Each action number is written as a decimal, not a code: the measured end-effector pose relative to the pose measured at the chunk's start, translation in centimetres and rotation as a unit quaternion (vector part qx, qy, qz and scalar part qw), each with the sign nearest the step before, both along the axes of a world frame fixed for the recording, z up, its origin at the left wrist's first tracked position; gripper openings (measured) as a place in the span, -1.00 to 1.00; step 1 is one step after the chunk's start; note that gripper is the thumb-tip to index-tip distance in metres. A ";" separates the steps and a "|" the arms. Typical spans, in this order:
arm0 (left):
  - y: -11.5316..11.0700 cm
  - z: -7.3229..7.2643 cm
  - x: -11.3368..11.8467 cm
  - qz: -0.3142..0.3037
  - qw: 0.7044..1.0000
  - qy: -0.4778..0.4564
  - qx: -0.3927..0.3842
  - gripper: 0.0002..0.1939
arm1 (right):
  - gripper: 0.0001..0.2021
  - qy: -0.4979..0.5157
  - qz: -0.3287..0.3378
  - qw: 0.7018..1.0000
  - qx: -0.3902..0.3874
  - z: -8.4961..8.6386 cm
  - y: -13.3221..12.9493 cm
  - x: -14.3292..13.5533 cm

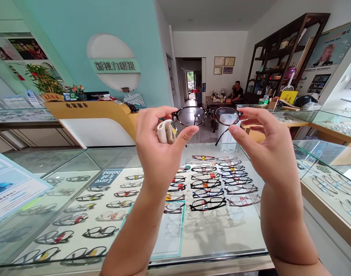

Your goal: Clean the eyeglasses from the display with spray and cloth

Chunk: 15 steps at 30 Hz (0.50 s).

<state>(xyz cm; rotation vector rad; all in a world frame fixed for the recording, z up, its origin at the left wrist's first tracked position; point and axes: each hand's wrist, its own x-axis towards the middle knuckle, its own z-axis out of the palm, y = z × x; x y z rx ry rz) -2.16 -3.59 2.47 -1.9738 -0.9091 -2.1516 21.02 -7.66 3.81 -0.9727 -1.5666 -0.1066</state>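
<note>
The left hand point(155, 157) pinches one outer corner of the round-lensed eyeglasses with dark, speckled glossy rims point(210, 112) between thumb and forefinger, its other fingers curled around a folded cream cloth point(163, 132). The right hand point(274, 153) pinches the opposite corner, thumb close to the lower rim, the remaining fingers loosely bent.

The eyeglasses lie level between the two hands, at fingertip height, lenses upright and one slim dark temple point(221, 137) showing below the rim. They should be light and fairly stiff, with slick lenses that smudge easily and hinges that could bend or strain if twisted. The outer corners by the hinges, or the rims, look the best places to hold, with even, gentle pressure from both sides. The cloth should be soft and limp, easily tucked into the palm.

Beneath the forearms is a long glass-topped display table point(229, 245) with rows of folded eyeglasses point(208, 204) inside, and a blue printed card point(107, 177) among them. Farther out stand a curved wood-and-white counter point(89, 111) and, at the back, a seated person in a dark top point(238, 93).
</note>
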 end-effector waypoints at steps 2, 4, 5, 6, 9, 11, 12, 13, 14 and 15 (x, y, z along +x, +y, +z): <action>0.0 0.0 0.4 0.036 0.998 -0.022 0.037 -0.48 | -0.64 0.001 -0.001 1.000 0.004 0.0 0.1 -0.1; 0.0 0.0 0.7 0.055 0.997 -0.028 0.050 -0.50 | -0.65 0.002 -0.002 1.000 0.009 0.0 0.0 -0.1; 0.1 0.0 0.8 0.059 0.997 -0.028 0.049 -0.51 | -0.66 0.004 -0.003 1.000 0.010 0.0 0.0 -0.2; 0.1 0.1 0.8 0.060 0.997 -0.027 0.048 -0.51 | -0.67 0.006 -0.004 1.000 0.011 0.0 -0.1 -0.2; 0.2 0.0 0.7 0.063 0.997 -0.026 0.047 -0.53 | -0.66 0.015 -0.005 1.000 0.011 0.0 -0.3 -0.3; 0.2 0.0 0.6 0.068 0.996 -0.023 0.047 -0.52 | -0.62 0.020 -0.004 1.000 0.011 0.0 -0.4 -0.3; 0.2 0.0 0.6 0.071 0.996 -0.021 0.046 -0.51 | -0.60 0.023 -0.003 1.000 0.009 0.0 -0.4 -0.4; 0.1 -0.1 0.5 0.073 0.996 -0.021 0.045 -0.50 | -0.59 0.026 -0.002 1.000 0.007 -0.1 -0.5 -0.4; 0.1 -0.1 0.5 0.073 0.996 -0.021 0.044 -0.49 | -0.59 0.028 -0.001 1.000 0.004 -0.1 -0.5 -0.5; 0.0 -0.1 0.5 0.072 0.996 -0.023 0.045 -0.49 | -0.59 0.030 0.000 1.000 0.000 -0.1 -0.6 -0.5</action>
